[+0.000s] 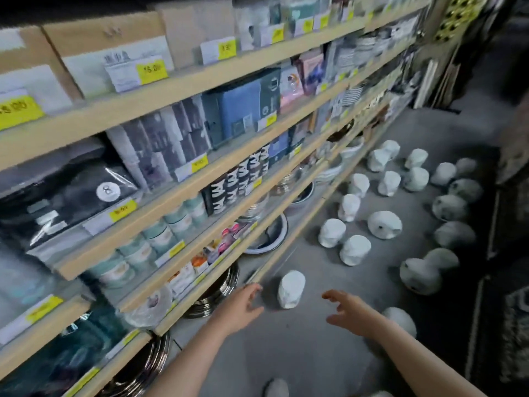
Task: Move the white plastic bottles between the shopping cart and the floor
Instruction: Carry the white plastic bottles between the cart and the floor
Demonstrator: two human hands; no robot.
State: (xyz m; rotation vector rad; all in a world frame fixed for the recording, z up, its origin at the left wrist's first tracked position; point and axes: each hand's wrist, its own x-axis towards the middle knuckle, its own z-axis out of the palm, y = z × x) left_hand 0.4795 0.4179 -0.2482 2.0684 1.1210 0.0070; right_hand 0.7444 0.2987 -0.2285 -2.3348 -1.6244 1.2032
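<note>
Both bare hands, left hand (239,308) and right hand (350,312), reach out with fingers spread, holding nothing, either side of a white bottle (290,289) standing on the floor (300,348) beside the shelves (200,196).

Wooden shelves (183,81) run along the left side, tier above tier, with yellow price tags (151,70) clipped to their front edges. The top tier holds cardboard boxes (94,38). Below sit a blue packaged item (243,106), grey wrapped packs (163,144) and a dark bag with a round white sticker (71,196). Lower down stand pale green tins (160,233) and black-and-white patterned cups (240,181). Stacked metal bowls (217,290) rest on the bottom level. A dark patterned rug (512,325) lies along the right edge of the grey floor (300,353).
</note>
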